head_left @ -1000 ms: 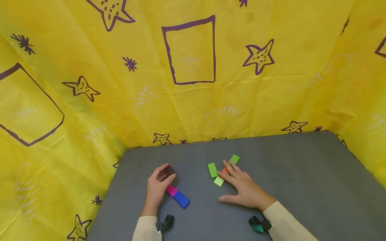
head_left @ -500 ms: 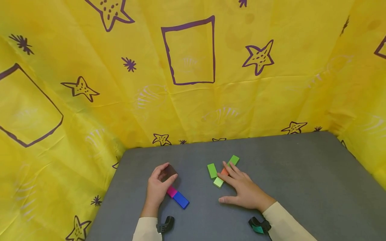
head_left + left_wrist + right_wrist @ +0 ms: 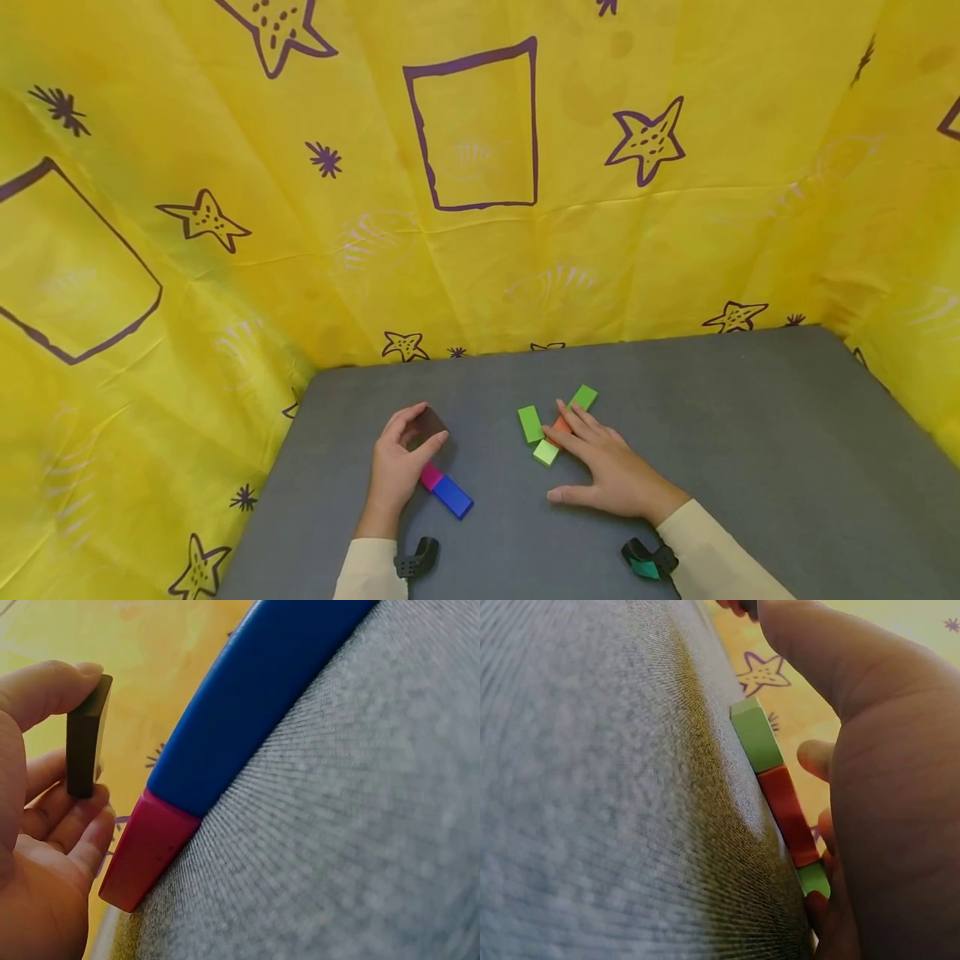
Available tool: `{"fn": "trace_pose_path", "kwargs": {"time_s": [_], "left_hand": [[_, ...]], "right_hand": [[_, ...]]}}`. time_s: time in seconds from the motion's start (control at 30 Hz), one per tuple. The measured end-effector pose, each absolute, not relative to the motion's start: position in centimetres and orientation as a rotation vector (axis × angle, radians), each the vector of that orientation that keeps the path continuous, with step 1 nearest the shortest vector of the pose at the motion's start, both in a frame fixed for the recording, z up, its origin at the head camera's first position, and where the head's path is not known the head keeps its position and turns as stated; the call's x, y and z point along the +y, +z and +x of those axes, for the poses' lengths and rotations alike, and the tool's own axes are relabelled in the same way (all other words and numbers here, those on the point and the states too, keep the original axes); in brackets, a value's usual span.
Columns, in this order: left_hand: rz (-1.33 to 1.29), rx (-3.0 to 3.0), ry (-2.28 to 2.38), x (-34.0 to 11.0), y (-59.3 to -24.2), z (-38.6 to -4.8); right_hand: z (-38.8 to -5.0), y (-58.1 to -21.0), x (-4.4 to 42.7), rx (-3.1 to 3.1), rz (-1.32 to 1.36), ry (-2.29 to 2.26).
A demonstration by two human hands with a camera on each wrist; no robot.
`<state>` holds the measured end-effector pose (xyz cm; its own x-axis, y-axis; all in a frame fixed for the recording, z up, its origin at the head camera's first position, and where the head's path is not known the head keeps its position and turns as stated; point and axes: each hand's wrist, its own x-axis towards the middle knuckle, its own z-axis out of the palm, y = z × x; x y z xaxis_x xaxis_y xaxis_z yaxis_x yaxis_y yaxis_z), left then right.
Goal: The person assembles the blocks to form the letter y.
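My left hand (image 3: 397, 467) pinches a dark brown block (image 3: 429, 421) between thumb and fingertips. In the left wrist view the brown block (image 3: 88, 739) stands on edge in that grip. Just below the hand lie a pink block (image 3: 431, 477) and a longer blue block (image 3: 453, 497), end to end. My right hand (image 3: 607, 467) spreads its fingers over an orange block (image 3: 562, 427) and the near end of a green block (image 3: 585, 397). A light green block (image 3: 545, 452) touches the orange one's near end. Left of these lies another green block (image 3: 530, 424).
The grey table (image 3: 735, 433) reaches back to a yellow cloth (image 3: 465, 283) printed with purple stars and frames, which also hangs at both sides. A black wrist strap (image 3: 417, 558) is on the left wrist, another strap (image 3: 649, 558) on the right.
The left hand has shifted slightly right with the brown block, over the end of the pink block. The right hand and its blocks stay in place.
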<state>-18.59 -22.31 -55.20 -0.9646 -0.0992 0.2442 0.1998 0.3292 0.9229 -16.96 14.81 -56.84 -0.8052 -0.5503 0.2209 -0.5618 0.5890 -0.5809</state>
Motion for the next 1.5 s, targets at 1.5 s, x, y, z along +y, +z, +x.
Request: {"fn": "trace_pose_path", "kwargs": {"time_s": [1.5], "left_hand": [[-0.277,-2.262,-1.723,-18.1,-53.7,-19.3]], "right_hand": [[-16.3,-56.5,14.6,-2.831,0.977,1.023]]}}
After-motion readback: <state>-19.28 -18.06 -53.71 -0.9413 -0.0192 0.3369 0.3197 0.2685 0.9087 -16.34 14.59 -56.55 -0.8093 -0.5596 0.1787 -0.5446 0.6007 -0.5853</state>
